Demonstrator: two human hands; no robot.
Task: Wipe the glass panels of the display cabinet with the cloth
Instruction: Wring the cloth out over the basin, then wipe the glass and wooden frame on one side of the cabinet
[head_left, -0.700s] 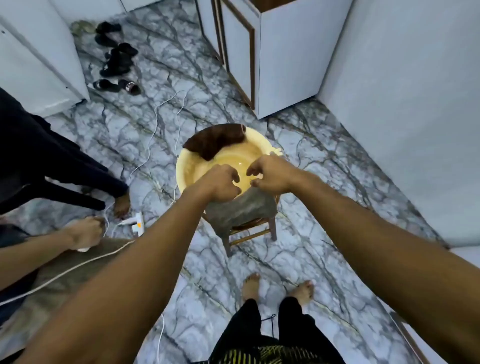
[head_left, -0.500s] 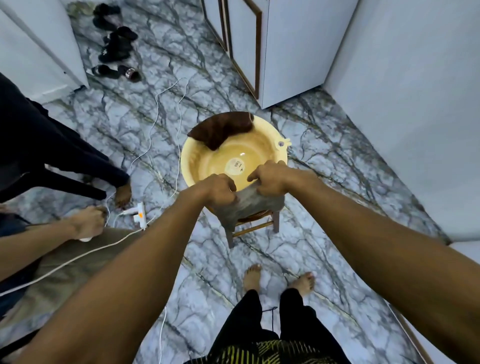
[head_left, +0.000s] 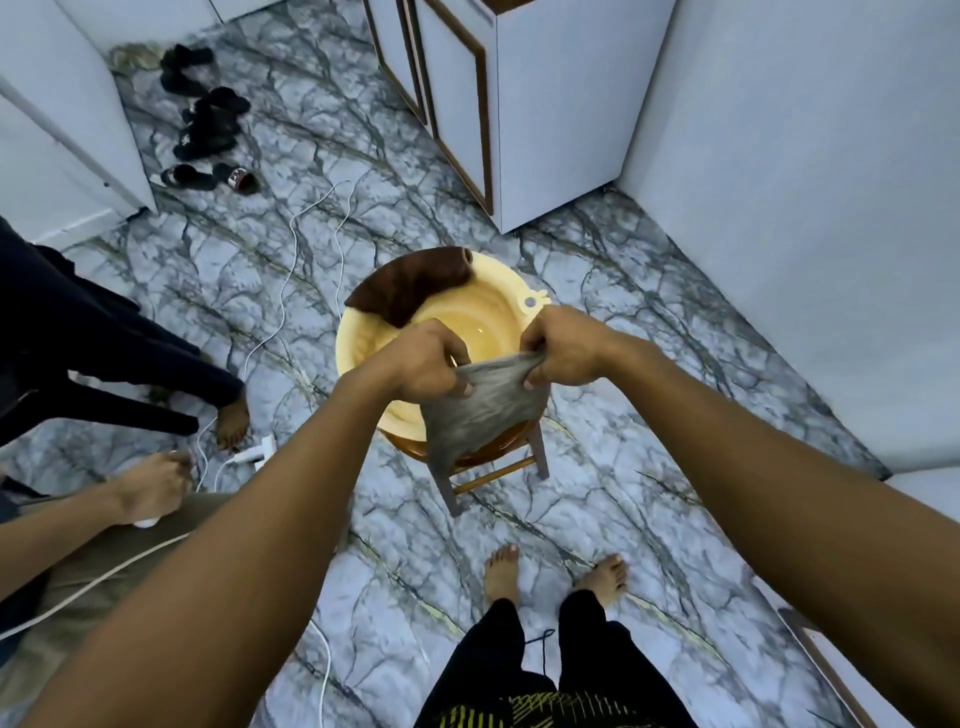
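A limp grey fabric cloth (head_left: 483, 410) is held up over a round, pale yellow plastic basin (head_left: 358, 332), which is set on a small wooden stool (head_left: 493, 474) on the marbled floor. One end of the cloth's upper edge is pinched by the left hand (head_left: 426, 364) and the other end by the right hand (head_left: 566, 345). The fingers of both hands are curled into the fabric, so the edge is stretched between them while the rest hangs down in front of the basin's near rim. A dark brown cloth (head_left: 410, 286) is draped over the far rim. Whether the grey cloth is wet cannot be told. Beyond the basin, well apart from the hands, stands a white cabinet with brown-framed door panels (head_left: 550, 119); it cannot be told whether those panels are the glass to be cleaned. No panel is touched by the cloth, so the task is judged to be at its preparation stage, with the cloth being readied over the basin. The wiping itself is judged not yet begun: the cloth has to be carried to the cabinet and every glass panel gone over.
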